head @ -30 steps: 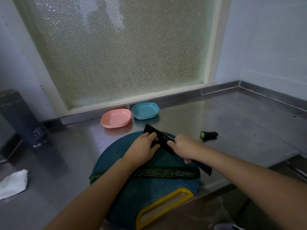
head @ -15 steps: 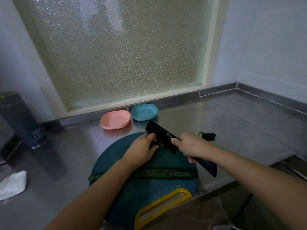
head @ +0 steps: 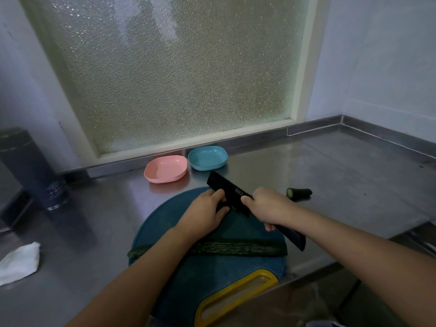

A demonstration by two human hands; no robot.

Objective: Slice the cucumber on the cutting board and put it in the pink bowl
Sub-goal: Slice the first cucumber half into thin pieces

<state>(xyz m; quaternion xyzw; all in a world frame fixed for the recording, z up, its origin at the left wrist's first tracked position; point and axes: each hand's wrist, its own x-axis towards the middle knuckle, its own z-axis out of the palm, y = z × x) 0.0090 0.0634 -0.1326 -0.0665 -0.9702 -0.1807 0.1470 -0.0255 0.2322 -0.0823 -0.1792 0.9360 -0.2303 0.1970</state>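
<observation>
**Grip clenched on the knife [head: 226, 190], blade down at the far side of the board**

Right hand [head: 266, 206] is wrapped firmly round the black handle, thumb pushed forward beside the blade, and the butt of the handle pokes out near-right of the fist. The black blade angles away to the far left, its tip towards the bowls.

Left hand [head: 203, 213] is right up against the blade, fingers curled down over a small cucumber piece [head: 234, 209]. Only a sliver of green shows between fingertips and steel; the rest is hidden under the hand.

Nearer in, the long cucumber [head: 236, 249] lies left to right across the middle of the round blue cutting board [head: 212, 274]. The left forearm crosses over it, and its left end pokes past the board's rim. The board's yellow handle slot sits at the near edge.

Beyond the board, the pink bowl [head: 165, 168] waits on the steel bench [head: 94, 220], just past the knife tip. A blue bowl [head: 207, 158] sits just beside it on the right. Off to the right of the board, a cut cucumber end [head: 298, 193] lies on the bench on its own.

Far left stands a dark flask [head: 35, 171], with a crumpled white cloth [head: 18, 263] nearer in. A frosted window [head: 177, 67] fills the back wall.
</observation>
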